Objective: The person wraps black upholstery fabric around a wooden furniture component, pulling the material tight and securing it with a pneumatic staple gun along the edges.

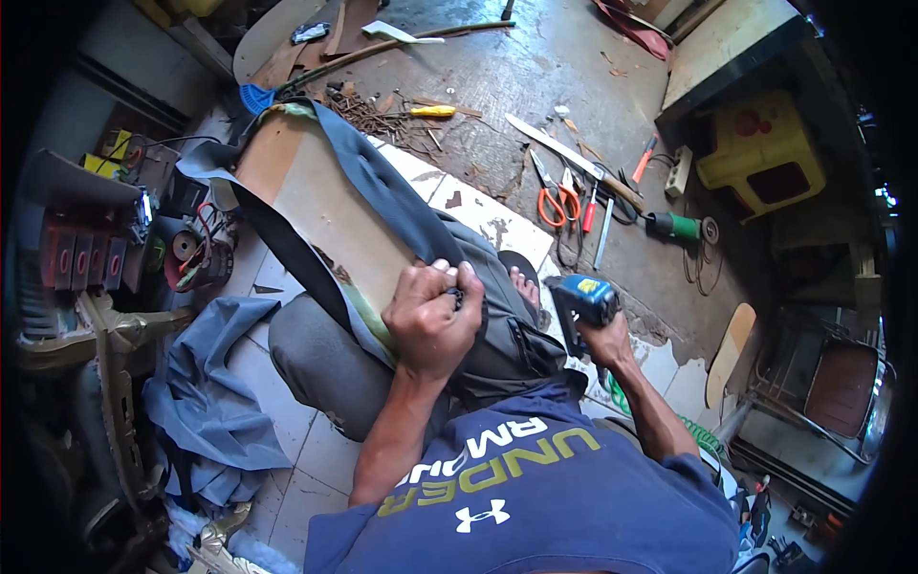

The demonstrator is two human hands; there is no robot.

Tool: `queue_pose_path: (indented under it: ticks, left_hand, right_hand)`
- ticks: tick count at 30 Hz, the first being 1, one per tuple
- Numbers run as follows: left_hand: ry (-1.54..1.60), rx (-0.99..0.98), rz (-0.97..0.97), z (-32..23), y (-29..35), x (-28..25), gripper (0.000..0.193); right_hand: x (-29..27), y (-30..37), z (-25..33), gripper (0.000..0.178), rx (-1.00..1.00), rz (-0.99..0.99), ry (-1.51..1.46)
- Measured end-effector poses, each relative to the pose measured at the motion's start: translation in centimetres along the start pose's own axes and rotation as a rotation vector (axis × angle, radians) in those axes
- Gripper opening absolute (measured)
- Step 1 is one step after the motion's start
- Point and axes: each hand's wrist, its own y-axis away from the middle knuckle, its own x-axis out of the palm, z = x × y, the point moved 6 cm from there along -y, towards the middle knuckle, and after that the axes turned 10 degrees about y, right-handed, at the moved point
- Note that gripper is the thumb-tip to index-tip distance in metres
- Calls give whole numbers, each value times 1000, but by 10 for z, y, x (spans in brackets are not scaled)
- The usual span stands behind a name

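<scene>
A long padded panel with a bare tan board [330,215] facing up lies across my lap. Dark grey upholstery fabric [368,163] wraps its edges, and loose flaps stand up at the far end. My left hand [432,320] is closed in a fist on the fabric at the panel's near right edge. A blue and black pneumatic staple gun [585,298] is in my right hand [608,342], held to the right of the panel and apart from it. Behind that forearm runs a green coiled air hose [703,435].
Beyond my foot lie orange-handled scissors [552,206], a long knife [564,148], a yellow-handled screwdriver [433,111] and a green angle grinder [679,227]. Grey fabric [215,387] is heaped at left. A yellow plastic stool [760,153] stands far right, near a wooden board [731,354].
</scene>
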Motion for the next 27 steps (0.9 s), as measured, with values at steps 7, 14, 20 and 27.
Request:
queue_pose_path:
  ticks: [7, 14, 20, 27]
  left_hand:
    - [14, 0, -1, 3, -1, 0, 39]
    - [11, 22, 7, 3, 3, -2, 32]
    - [85, -34, 56, 8, 3, -8, 22]
    - [137, -60, 104, 8, 4, -12, 14]
  right_hand:
    - [-20, 95, 131, 50, -960, 144, 145]
    - [-5, 97, 145, 42, -949, 93, 251]
    - [-8, 95, 143, 42, -1001, 84, 200]
    - [-7, 86, 146, 42, -1001, 71, 254]
